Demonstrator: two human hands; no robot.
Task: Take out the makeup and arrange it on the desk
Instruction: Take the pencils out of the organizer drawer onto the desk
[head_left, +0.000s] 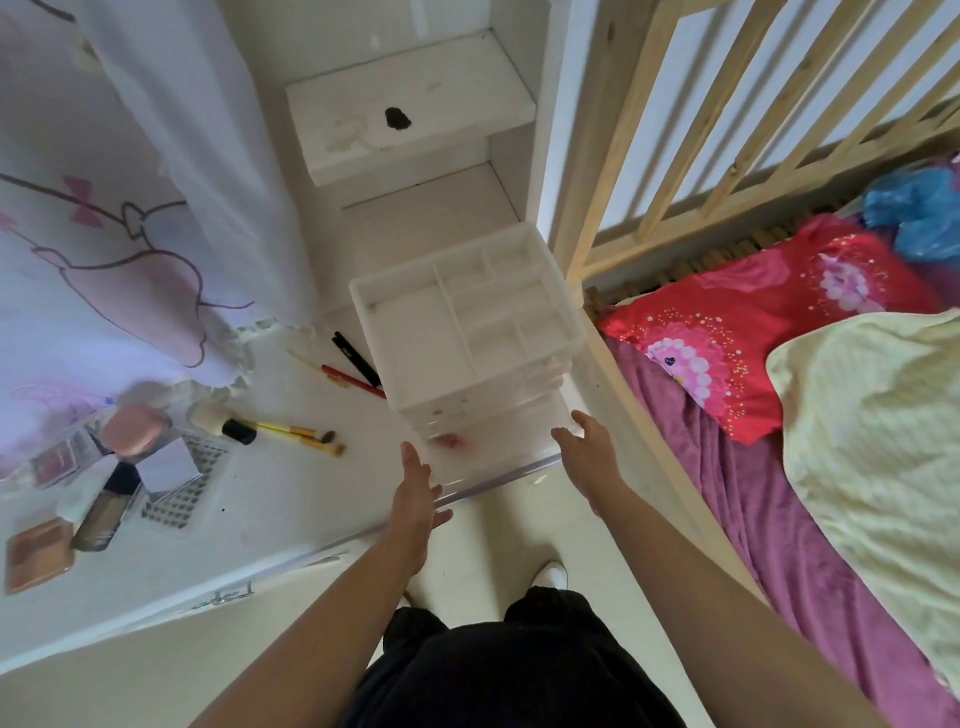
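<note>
Organizer (415, 343) flanked by left hand (415, 493) and right hand (587, 452), both straight-fingered (holding nothing); lettering on black pen (358, 358) unreadable.

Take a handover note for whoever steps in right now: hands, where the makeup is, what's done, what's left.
Left hand and right hand: both open, empty, flanking the organizer's lowest clear drawer.
Already out on the desk: pencils, brushes, pink compact, foundation bottle, palette.
The organizer's top tray looks empty.
Left: a reddish item shows through the drawers. Take it out, then arrange everything.
</note>
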